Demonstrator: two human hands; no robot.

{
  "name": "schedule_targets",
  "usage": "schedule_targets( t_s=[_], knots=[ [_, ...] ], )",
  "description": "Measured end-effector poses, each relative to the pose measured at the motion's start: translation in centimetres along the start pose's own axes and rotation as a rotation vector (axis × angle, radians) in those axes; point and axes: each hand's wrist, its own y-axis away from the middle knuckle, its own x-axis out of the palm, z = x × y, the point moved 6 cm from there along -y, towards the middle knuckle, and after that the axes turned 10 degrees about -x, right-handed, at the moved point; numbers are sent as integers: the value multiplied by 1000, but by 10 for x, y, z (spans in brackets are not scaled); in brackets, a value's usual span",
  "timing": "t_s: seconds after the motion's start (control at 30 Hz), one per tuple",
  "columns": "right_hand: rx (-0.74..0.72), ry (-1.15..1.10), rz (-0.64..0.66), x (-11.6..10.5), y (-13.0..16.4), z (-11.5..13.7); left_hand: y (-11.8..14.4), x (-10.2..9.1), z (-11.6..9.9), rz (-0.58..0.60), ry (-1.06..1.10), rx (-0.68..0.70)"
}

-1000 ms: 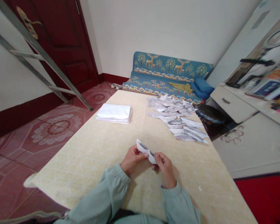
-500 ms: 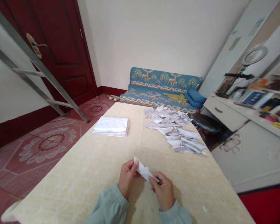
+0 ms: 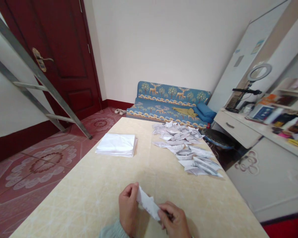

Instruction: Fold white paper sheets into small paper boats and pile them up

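Observation:
A small folded piece of white paper (image 3: 147, 203) is held low over the near part of the beige table (image 3: 109, 191). My left hand (image 3: 127, 208) pinches its left end and my right hand (image 3: 175, 222) pinches its right end. Both hands sit at the bottom edge of the view, partly cut off. A neat stack of white sheets (image 3: 116, 144) lies at the far left of the table. A spread pile of folded paper pieces (image 3: 186, 150) covers the far right side.
A metal ladder (image 3: 39, 77) leans by the dark red door (image 3: 57, 56) on the left. A blue patterned sofa (image 3: 169, 102) stands beyond the table. A white cabinet and desk (image 3: 248, 132) with a ring light (image 3: 259, 72) stand at the right.
The view has tilted upward, so my hands and the folded paper have slid toward the bottom of the picture. Both hands still hold the paper by its ends.

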Motion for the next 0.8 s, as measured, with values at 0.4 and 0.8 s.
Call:
schedule_targets(
  t_s=[0.4, 0.8],
  knots=[
    [-485, 1012, -233, -63, -180, 104, -2, 15, -5, 109, 47, 44],
    [-379, 686, 23, 33, -57, -1, -83, 14, -122, -218, -803, 608]
  ],
)
